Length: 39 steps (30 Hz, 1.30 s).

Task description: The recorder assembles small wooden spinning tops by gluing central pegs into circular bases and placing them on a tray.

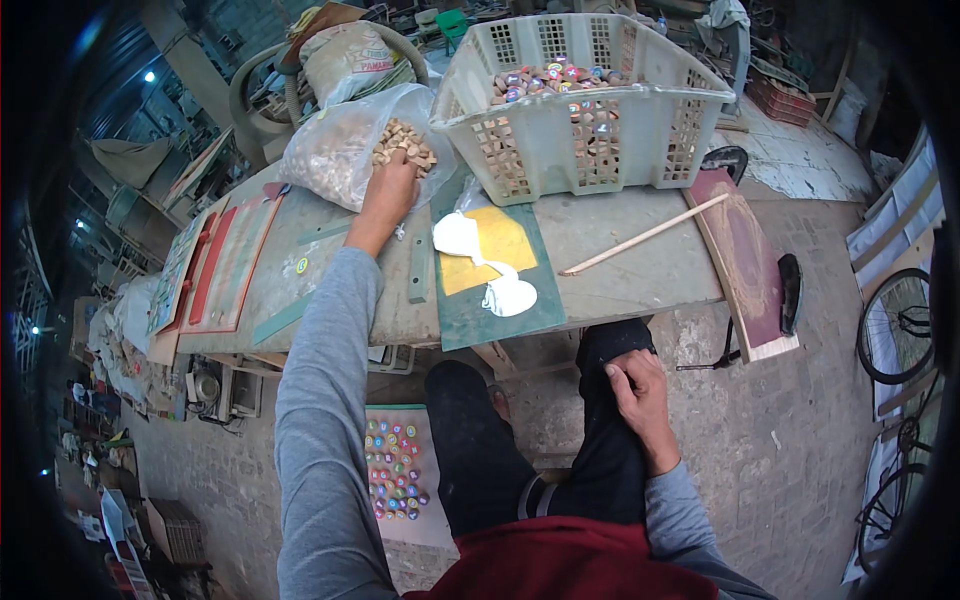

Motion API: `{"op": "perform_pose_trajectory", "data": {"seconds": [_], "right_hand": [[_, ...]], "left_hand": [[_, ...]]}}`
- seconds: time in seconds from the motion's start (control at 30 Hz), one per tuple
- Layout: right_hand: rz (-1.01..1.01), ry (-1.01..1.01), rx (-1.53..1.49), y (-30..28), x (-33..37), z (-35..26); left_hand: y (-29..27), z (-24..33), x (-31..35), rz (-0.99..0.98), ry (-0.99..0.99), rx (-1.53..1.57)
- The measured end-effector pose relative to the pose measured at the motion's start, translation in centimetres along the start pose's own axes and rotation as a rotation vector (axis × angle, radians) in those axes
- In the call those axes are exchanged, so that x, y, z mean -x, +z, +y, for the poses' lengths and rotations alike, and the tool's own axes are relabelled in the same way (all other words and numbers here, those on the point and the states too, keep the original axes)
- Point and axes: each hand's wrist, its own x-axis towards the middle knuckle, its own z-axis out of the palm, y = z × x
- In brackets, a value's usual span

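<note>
My left hand (393,185) reaches into the mouth of a clear plastic bag (335,150), its fingers curled among small plain wooden pieces (408,143). The fingertips are partly hidden, and what they grip does not show. My right hand (640,395) lies on my right knee with its fingers loosely apart, holding nothing. Beyond the table's middle stands a pale plastic crate (600,150) holding many small round wooden pieces with coloured faces (545,80). One such piece (302,265) lies on the table, left of my forearm.
On the table (640,250) are a green board with a yellow sheet (505,245), a white crumpled item (510,297), and a thin wooden stick (640,236). A maroon board (745,260) juts past the right edge. Rows of coloured pieces (393,470) lie on a floor-level board.
</note>
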Motion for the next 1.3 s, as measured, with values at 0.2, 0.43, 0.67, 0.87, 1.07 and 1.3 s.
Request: {"op": "perform_pose_trajectory", "data": {"seconds": [0.2, 0.43, 0.67, 0.87, 1.07, 1.3], "right_hand": [[-0.012, 0.004, -0.017, -0.2, 0.4, 0.6], [-0.04, 0.131, -0.298, -4.7, -3.4, -4.8], [-0.099, -0.524, 0.172, -12.0, -19.0, -13.9], [-0.293, -0.598, 0.702, -8.0, -38.2, -11.3], [-1.008, -0.3, 0.974, -3.2, -44.8, -4.4], [-0.875, 0.132, 0.731, -5.5, -42.0, -4.9]], "left_hand": [[-2.6, 2.3, 1.7, 0.231, -0.115, 0.232], [-8.7, 6.3, 9.2, 0.308, -0.471, 0.706], [-6.5, 11.6, 13.6, 0.508, -0.676, 1.407], [-6.3, 11.3, 14.1, 0.515, -0.713, 1.462], [-6.3, 11.2, 14.3, 0.471, -0.738, 1.426], [-6.3, 11.1, 14.4, 0.457, -0.734, 1.415]]}}
